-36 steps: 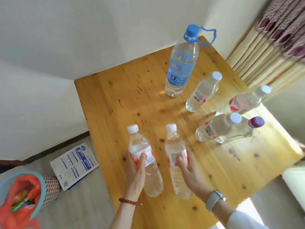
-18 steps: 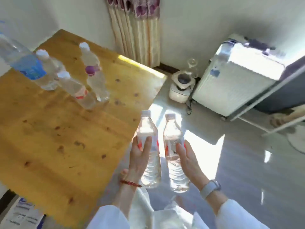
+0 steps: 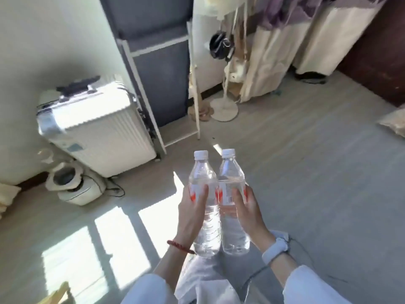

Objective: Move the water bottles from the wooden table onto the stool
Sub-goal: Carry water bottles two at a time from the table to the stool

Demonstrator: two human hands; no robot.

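I hold two clear water bottles upright, side by side and touching, above the grey floor. My left hand (image 3: 191, 212) is shut around the left bottle (image 3: 202, 172), which has a white cap and a red and white label. My right hand (image 3: 248, 212) grips the right bottle (image 3: 231, 172), which looks the same. A red bead bracelet is on the left wrist and a pale watch on the right. Only a corner of the wooden table (image 3: 58, 292) shows at the bottom left. No stool is in view.
A white ribbed suitcase (image 3: 96, 128) stands at the left wall, with a white appliance (image 3: 72, 187) and its cable on the floor beside it. A dark panel in a white frame (image 3: 157, 69), a round-based stand (image 3: 224, 107) and curtains (image 3: 274, 51) lie ahead.
My view has swung right, away from the table, which has nearly left the frame. Both bottles, lifted off the table a second ago, stay in my hands and travel with me.
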